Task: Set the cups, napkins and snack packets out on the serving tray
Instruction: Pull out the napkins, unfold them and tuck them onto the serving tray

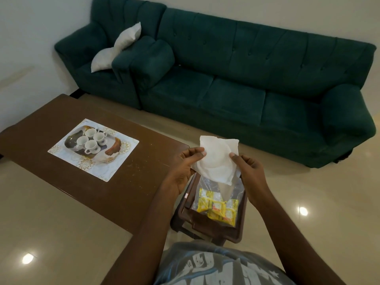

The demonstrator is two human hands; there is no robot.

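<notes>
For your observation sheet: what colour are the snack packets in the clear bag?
Yellow snack packets, some red print; head view.

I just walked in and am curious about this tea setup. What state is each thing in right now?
Napkin: held up in the air, pinched by both hands, partly unfolded.
Left hand: gripping the napkin's left edge.
Right hand: gripping its right edge.
Cups: four, upright, empty, grouped on the tray.
Tray: flat on the table, holding cups only.
Packets: yellow, in a clear bag on the stool, not yet set out.
</notes>
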